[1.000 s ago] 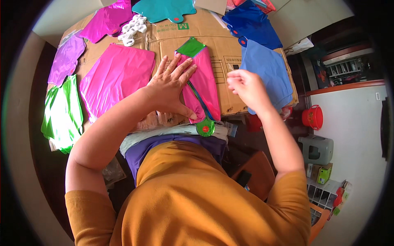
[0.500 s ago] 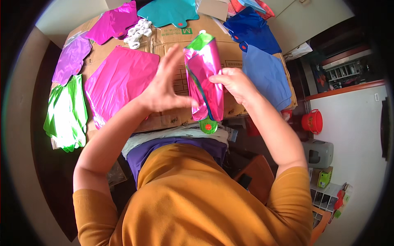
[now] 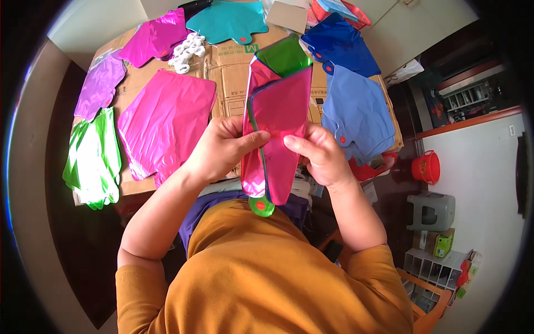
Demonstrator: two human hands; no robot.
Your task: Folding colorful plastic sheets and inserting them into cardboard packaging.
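Observation:
Both hands hold a folded bundle of foil balloons [image 3: 283,106], upright above the front of the cardboard-covered table. Its outside is shiny pink with a dark edge, and green foil shows at the top. A green tail [image 3: 261,207] with a red dot sticks out at the bottom. My left hand [image 3: 222,146] grips the left side, thumb on the front. My right hand [image 3: 324,156] pinches the right side, its thumb pressed on the pink face. The other fingers are partly hidden behind the foil. Nearest the left hand lies a stack of flat pink foil balloons [image 3: 167,119].
Flat cardboard [image 3: 225,83] covers the table. Around it lie foil balloons: green [image 3: 94,158], lilac [image 3: 100,86], magenta [image 3: 156,39], teal [image 3: 229,21], dark blue [image 3: 342,44] and light blue [image 3: 359,106]. Bundled white cord [image 3: 188,51] sits at the back. A red bucket [image 3: 425,167] stands right.
My left hand, open and apart from the foil before, now grips its left side. The bundle has come nearer to me, and the right hand has moved down with it.

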